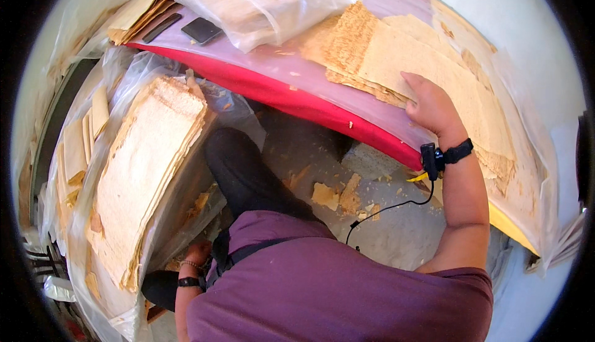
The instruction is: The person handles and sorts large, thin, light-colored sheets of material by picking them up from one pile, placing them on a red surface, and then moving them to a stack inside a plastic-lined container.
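Observation:
My right hand (429, 105) rests at the near edge of a pile of thin, pale tan sheets (427, 50) on the table. Its forefinger reaches out over the top sheet, and the thumb lies apart from it by the edge. The other fingers are hard to make out. These sheets look like brittle wood veneer or bark, with rough, flaking ends. My left hand (198, 252) hangs low beside my thigh, its fingers mostly hidden. Close to that side, a thick stack of similar sheets (145, 168) leans on clear plastic.
A plastic-wrapped bundle (248, 1) lies at the table's back. Left of it are a black phone (201, 30), a dark narrow object (162, 27) and more sheets (139, 10). Red cloth (266, 88) lines the table edge. Broken flakes (341, 196) litter the floor; a cable (396, 207) runs from my right wrist.

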Tool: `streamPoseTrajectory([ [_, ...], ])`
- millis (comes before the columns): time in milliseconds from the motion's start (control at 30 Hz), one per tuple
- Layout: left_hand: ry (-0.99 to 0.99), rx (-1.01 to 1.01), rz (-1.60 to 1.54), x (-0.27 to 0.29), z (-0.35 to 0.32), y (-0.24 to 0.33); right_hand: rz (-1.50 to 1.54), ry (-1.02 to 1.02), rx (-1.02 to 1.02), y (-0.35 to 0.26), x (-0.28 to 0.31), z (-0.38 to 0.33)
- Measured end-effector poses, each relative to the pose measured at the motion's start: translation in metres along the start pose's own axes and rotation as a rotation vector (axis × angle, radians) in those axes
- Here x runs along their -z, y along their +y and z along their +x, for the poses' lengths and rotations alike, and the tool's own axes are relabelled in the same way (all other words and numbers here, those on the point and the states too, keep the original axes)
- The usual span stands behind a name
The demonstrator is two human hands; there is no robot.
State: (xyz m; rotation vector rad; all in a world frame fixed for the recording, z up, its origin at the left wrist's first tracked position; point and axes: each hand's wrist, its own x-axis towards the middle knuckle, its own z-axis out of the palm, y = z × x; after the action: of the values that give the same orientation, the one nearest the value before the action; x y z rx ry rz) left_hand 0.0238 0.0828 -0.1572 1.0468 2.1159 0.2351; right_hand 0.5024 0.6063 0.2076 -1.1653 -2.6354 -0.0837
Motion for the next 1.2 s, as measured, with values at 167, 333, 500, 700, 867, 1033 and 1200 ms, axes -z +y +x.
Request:
streamPoseTrajectory([
  [167, -0.011, 0.045, -0.133, -0.017, 0.012, -0.029, -0.083, 0.139, 0.073, -0.007, -0.013, 0.003],
  [333, -0.028, 0.115, -0.031, -0.006, 0.008, -0.005, -0.353, 0.263, 0.059, -0.01, -0.018, 0.003],
  [500, -0.053, 0.141, -0.083, 0.02, -0.01, 0.047, -0.288, 0.105, -0.243, 0.018, -0.025, 0.001],
  [700, -0.015, 0.148, -0.115, 0.006, -0.002, 0.026, -0.485, 0.186, -0.238, 0.035, -0.02, -0.004],
  [867, -0.012, 0.091, -0.11, 0.003, 0.008, 0.026, -0.383, 0.43, -0.248, 0.055, 0.0, -0.009],
  [1033, 0.203, -0.436, 0.289, 0.01, 0.013, -0.029, -0.372, 0.515, -0.194, 0.014, 0.044, -0.007],
  [1200, 0.234, -0.164, 0.129, 0.145, -0.04, 0.143, -0.326, 0.51, -0.118, -0.042, 0.035, -0.024],
])
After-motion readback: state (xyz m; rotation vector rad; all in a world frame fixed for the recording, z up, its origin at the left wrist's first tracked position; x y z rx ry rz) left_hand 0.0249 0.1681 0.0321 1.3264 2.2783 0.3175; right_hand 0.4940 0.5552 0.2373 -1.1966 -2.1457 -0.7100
